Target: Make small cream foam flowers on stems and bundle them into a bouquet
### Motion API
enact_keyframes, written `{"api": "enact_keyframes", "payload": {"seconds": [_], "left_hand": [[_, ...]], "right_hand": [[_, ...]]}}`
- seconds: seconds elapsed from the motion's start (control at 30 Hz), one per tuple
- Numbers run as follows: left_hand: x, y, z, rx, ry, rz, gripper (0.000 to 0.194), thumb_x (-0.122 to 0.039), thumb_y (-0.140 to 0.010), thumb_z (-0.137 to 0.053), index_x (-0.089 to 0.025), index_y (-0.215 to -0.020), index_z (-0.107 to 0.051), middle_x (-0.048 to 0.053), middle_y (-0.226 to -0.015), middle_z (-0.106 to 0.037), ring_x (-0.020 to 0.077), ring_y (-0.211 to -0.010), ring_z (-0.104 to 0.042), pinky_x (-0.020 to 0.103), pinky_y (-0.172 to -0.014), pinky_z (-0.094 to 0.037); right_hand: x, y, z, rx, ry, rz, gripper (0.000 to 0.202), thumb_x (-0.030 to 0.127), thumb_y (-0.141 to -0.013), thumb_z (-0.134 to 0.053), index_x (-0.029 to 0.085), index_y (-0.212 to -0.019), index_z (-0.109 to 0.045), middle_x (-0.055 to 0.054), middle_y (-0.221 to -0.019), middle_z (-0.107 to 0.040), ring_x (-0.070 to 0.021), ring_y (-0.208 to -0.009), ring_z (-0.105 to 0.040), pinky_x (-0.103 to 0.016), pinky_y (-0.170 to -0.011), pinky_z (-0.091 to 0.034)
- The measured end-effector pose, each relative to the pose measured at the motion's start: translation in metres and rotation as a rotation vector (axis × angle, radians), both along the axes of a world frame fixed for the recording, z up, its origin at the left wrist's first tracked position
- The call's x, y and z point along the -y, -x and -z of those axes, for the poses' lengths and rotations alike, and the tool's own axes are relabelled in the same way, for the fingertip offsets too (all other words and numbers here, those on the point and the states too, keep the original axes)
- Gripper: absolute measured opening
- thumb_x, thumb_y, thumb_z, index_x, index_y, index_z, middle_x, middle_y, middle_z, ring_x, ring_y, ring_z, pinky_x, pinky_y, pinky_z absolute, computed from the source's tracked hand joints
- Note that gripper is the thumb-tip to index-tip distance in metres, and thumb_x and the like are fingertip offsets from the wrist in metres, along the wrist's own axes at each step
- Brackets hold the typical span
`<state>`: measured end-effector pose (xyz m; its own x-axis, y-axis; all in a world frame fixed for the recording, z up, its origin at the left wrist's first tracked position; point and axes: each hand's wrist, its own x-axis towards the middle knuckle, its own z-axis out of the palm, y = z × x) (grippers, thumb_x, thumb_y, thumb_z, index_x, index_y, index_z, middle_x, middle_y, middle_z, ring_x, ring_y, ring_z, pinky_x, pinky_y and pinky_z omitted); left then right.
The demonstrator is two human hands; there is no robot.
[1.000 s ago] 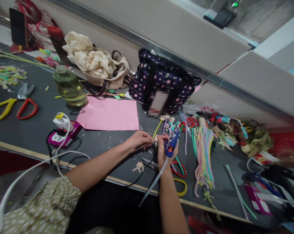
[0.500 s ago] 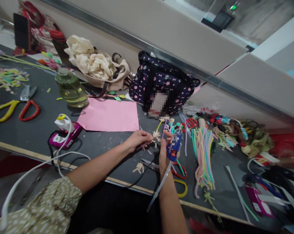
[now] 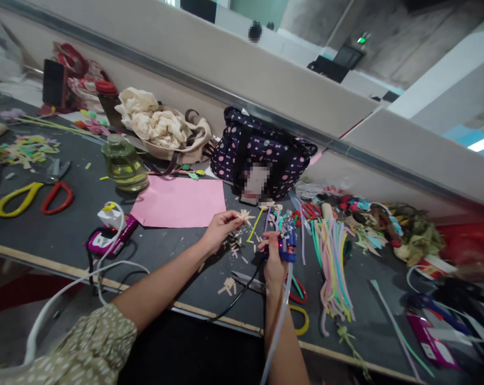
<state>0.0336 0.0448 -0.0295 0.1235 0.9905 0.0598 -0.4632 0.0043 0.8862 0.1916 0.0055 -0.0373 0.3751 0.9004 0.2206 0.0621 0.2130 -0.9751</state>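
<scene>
The widest thing is the dark tabletop, its middle given over to the two hands while bulkier goods line the back. The dotted bag stands against the partition, perhaps so that it takes no working room. A bundle of pastel strips lies to the right, seemingly within easy reach, and a pink sheet lies flat to the left of the bag. Scissors lie partly under the right forearm. The right hand is closed round a blue glue gun, a couple of its fingers stretched off to the left; the gun points away from the person, which probably directs its hot end clear of both hands. The left hand has its fingers pinched together on one edge of a cream fringed piece, raised above the tabletop left of the gun, likely leaving its slim tips free. Smallest are the cut scraps scattered between the hands.
</scene>
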Motion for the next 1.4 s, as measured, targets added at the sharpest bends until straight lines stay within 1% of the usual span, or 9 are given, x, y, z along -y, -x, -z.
{"api": "enact_keyframes", "payload": {"seconds": [0.23, 0.47, 0.63, 0.73, 0.87, 1.0, 1.1, 1.27, 1.4], "left_hand": [[-0.001, 0.002, 0.001, -0.041, -0.046, -0.043, 0.024, -0.037, -0.069, -0.072, -0.015, -0.076, -0.065, 0.002, -0.075, -0.064, 0.0117, -0.068, -0.054, 0.023, -0.069, -0.041], [0.0, 0.007, -0.006, -0.154, -0.038, -0.079, 0.028, -0.042, -0.069, -0.069, -0.016, -0.078, -0.065, 0.004, -0.081, -0.064, 0.0148, -0.077, -0.056, 0.025, -0.074, -0.044], [-0.004, 0.011, -0.014, -0.202, -0.09, -0.214, 0.02, -0.037, -0.073, -0.066, -0.017, -0.077, -0.065, 0.001, -0.078, -0.062, 0.0113, -0.072, -0.054, 0.02, -0.067, -0.042], [-0.002, 0.02, -0.028, -0.114, -0.033, -0.346, 0.02, -0.036, -0.075, -0.065, -0.017, -0.077, -0.063, 0.0, -0.074, -0.059, 0.0096, -0.066, -0.052, 0.02, -0.064, -0.043], [0.016, 0.054, -0.061, 0.004, -0.03, -0.529, 0.021, -0.035, -0.072, -0.069, -0.017, -0.078, -0.062, -0.001, -0.075, -0.06, 0.0083, -0.065, -0.053, 0.019, -0.063, -0.043], [0.045, 0.105, -0.101, 0.096, -0.018, -0.611, 0.024, -0.031, -0.066, -0.075, -0.017, -0.078, -0.06, -0.001, -0.074, -0.063, 0.0076, -0.06, -0.054, 0.019, -0.06, -0.043], [0.064, 0.141, -0.122, 0.074, -0.085, -0.668, 0.022, -0.026, -0.065, -0.077, -0.015, -0.075, -0.06, -0.001, -0.071, -0.062, 0.0074, -0.06, -0.053, 0.019, -0.058, -0.042], [0.083, 0.178, -0.134, -0.021, -0.067, -0.67, 0.022, -0.026, -0.062, -0.079, -0.016, -0.074, -0.062, 0.0, -0.071, -0.063, 0.0099, -0.061, -0.056, 0.021, -0.057, -0.044], [0.092, 0.191, -0.13, -0.08, -0.001, -0.622, 0.024, -0.026, -0.06, -0.08, -0.016, -0.074, -0.064, 0.001, -0.07, -0.064, 0.0094, -0.058, -0.055, 0.02, -0.052, -0.043]], "right_hand": [[-0.003, 0.006, 0.0, -0.087, 0.07, -0.088, 0.034, 0.047, -0.073, -0.067, 0.018, -0.088, -0.055, 0.002, -0.075, -0.059, -0.0055, -0.047, -0.046, -0.02, -0.047, -0.04], [-0.001, 0.017, -0.028, -0.139, 0.118, -0.216, 0.031, 0.037, -0.069, -0.073, 0.019, -0.087, -0.055, 0.005, -0.071, -0.056, -0.0062, -0.049, -0.047, -0.02, -0.048, -0.039], [0.003, 0.021, -0.045, -0.362, 0.17, -0.168, 0.035, 0.034, -0.065, -0.074, 0.019, -0.087, -0.052, 0.007, -0.068, -0.053, -0.006, -0.048, -0.045, -0.021, -0.048, -0.039], [0.007, 0.032, -0.048, -0.376, 0.187, -0.194, 0.036, 0.031, -0.064, -0.072, 0.019, -0.093, -0.054, 0.003, -0.08, -0.058, -0.0075, -0.057, -0.052, -0.023, -0.058, -0.046], [-0.001, 0.064, -0.05, -0.169, 0.163, -0.341, 0.043, 0.03, -0.067, -0.068, 0.02, -0.107, -0.054, -0.001, -0.096, -0.06, -0.0111, -0.073, -0.058, -0.026, -0.071, -0.049], [-0.035, 0.115, -0.049, 0.172, 0.126, -0.514, 0.036, 0.028, -0.063, -0.069, 0.018, -0.096, -0.056, 0.0, -0.087, -0.06, -0.0129, -0.076, -0.057, -0.024, -0.07, -0.047], [-0.064, 0.157, -0.05, 0.55, 0.287, -0.53, 0.028, 0.033, -0.067, -0.067, 0.016, -0.088, -0.06, 0.0, -0.076, -0.062, -0.0136, -0.069, -0.057, -0.022, -0.06, -0.043], [-0.084, 0.211, -0.055, 0.822, 0.394, -0.546, 0.027, 0.033, -0.07, -0.068, 0.014, -0.09, -0.064, -0.01, -0.091, -0.067, -0.0215, -0.085, -0.062, -0.028, -0.071, -0.045], [-0.074, 0.224, -0.06, 0.929, 0.418, -0.506, 0.04, 0.027, -0.068, -0.072, 0.007, -0.101, -0.062, -0.024, -0.114, -0.059, -0.0326, -0.104, -0.056, -0.038, -0.082, -0.043]]}}
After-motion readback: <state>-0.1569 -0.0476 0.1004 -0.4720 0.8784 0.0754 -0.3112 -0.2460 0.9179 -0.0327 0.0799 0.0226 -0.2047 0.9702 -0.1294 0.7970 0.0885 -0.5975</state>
